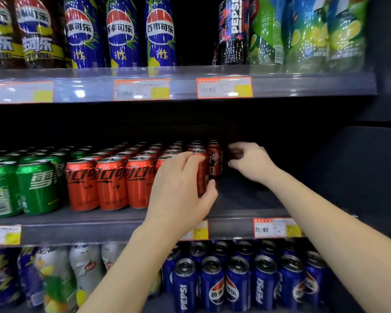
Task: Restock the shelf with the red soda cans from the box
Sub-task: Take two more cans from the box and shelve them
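Store shelving, three levels in view, dark backing. Middle shelf (246, 199) is the one I'm working: bare grey deck on its right half, stock on its left.

Stock on that shelf, left to right: green cans (36, 186), then red cans (113, 181) in rows that run back into the shadow.

Left grip (178, 188): wrapped round a red can (202, 175) at the right end of the front row, fingers over its top and far side, thumb pressed low on its near side. Can is upright, base on the shelf, touching its neighbour on the left.

Just behind it stands a darker red can (214, 161), upright, further back on the shelf.

Right grip (248, 161): reached deeper in, just right of that darker can, fingers curled over the thumb. The gap between them is dark and blurred; I cannot tell whether it pinches anything.

Upper shelf: blue cola bottles (122, 35), green bottles to the right. Orange-edged price tags (224, 88) on the rail. Lower shelf: blue Pepsi cans (212, 283) under my forearms.
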Demonstrator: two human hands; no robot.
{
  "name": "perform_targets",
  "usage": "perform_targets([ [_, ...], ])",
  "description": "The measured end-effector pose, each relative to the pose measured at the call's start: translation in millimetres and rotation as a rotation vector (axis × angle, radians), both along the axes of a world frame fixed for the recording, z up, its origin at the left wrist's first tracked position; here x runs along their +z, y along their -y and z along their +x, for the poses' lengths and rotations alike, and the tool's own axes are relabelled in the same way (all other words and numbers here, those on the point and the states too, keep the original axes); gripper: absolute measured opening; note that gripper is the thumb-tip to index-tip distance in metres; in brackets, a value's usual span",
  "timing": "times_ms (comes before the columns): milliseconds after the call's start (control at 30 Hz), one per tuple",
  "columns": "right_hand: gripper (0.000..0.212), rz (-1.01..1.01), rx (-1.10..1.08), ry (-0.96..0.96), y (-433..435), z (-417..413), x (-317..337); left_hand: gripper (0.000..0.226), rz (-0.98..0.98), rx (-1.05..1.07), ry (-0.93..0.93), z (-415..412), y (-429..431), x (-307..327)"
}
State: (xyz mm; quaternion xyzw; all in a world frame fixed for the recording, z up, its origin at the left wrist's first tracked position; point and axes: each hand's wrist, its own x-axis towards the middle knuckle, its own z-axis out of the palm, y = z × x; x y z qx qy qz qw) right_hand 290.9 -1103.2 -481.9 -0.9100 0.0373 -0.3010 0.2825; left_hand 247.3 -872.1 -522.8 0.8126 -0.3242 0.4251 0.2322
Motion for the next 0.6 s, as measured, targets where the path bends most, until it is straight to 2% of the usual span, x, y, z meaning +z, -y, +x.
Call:
perform_targets([
  [233, 0.055, -0.251, -0.036, 0.005, -14.2, -63.1, -29.9, 0.058, 0.161, 0.052, -0.007, -7.7, 22.6, -0.6],
  [433, 0.052, -0.288, -0.108, -0.162, -4.6, -65.9, -30.1, 0.058, 0.276, 0.030, -0.195, 0.9, 46.4, 10.4],
  [600, 0.055, -0.254, -0.119, -0.342, -31.5, -84.0, 0.3, 0.052, 0.344, 0.029, -0.359, -5.8, 27.9, 33.1],
])
